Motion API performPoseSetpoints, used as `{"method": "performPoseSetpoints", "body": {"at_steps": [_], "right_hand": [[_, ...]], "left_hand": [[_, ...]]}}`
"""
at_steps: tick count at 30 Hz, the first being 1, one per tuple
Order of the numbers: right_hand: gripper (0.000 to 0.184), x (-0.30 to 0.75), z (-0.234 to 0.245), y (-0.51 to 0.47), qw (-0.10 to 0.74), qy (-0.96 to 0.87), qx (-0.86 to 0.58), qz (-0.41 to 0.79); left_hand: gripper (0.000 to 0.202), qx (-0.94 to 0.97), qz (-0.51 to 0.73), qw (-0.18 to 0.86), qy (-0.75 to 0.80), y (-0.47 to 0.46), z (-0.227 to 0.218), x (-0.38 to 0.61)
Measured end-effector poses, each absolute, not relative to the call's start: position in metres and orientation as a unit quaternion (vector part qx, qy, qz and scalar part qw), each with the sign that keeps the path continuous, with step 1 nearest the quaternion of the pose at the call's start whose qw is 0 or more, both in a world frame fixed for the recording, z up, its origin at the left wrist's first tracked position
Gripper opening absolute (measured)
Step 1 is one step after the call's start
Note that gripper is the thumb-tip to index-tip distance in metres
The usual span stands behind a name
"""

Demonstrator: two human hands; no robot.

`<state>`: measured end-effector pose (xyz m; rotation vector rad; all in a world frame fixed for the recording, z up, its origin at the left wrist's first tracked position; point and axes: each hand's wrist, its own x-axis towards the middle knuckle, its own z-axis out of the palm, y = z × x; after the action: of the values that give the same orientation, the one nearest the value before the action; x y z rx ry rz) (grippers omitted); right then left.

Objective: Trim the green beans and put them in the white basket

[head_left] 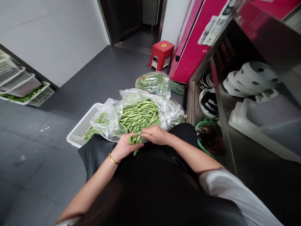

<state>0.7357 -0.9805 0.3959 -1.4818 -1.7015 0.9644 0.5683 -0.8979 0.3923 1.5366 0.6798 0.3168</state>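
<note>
A bunch of green beans is gripped in my left hand, its fingers wrapped round the pods just above my lap. From the other side my right hand pinches the upper ends of the same bunch between thumb and fingers. Right beyond both hands, a large heap of green beans fills an opened clear plastic bag. To the left, a white perforated basket on the floor holds more beans, partly covered by the bag's edge.
Behind the bag lies another clear bag of thin greens. A red stool stands near the doorway. On my right are a metal shelf with white containers and a green basket. Stacked white baskets sit far left.
</note>
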Motion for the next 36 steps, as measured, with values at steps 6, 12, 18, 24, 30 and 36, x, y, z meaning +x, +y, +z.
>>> {"method": "performPoseSetpoints", "body": {"at_steps": [6,12,18,24,30,36], "right_hand": [[0.046,0.75,0.383,-0.962,0.322,-0.553,-0.604,0.475],[0.026,0.788,0.36,-0.902,0.048,-0.593,-0.793,0.135],[0.02,0.799,0.349,-0.893,0.053,-0.6,-0.785,0.144],[0.014,0.793,0.378,-0.917,0.271,-0.558,-0.762,0.186],[0.024,0.739,0.369,-0.953,0.381,-0.382,-0.642,0.545],[0.031,0.73,0.376,-0.986,0.367,-0.49,-0.658,0.438]], "left_hand": [[0.026,0.4,0.211,0.844,0.288,-0.895,0.382,0.571],[0.016,0.256,0.197,0.894,0.311,-0.891,0.376,0.57],[0.035,0.292,0.17,0.899,0.278,-0.895,0.377,0.565],[0.027,0.318,0.177,0.879,0.308,-0.898,0.376,0.579],[0.03,0.358,0.243,0.813,0.39,-0.899,0.365,0.592],[0.03,0.337,0.264,0.81,0.401,-0.901,0.363,0.592]]}}
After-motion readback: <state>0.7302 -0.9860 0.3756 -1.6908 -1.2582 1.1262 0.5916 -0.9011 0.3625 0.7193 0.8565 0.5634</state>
